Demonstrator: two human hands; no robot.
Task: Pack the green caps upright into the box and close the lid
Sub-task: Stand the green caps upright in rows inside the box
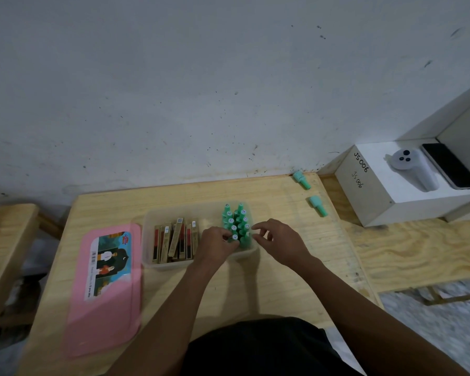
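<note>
Left fingers pinch a green cap; plywood table, scuffed wall

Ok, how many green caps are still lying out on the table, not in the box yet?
2. One green cap lies at the table's far right corner by the wall; the other cap lies just nearer, beside the white box. None seem hidden.

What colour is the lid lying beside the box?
Pink, with a picture label on top; the lid shows best in the head view.
</note>
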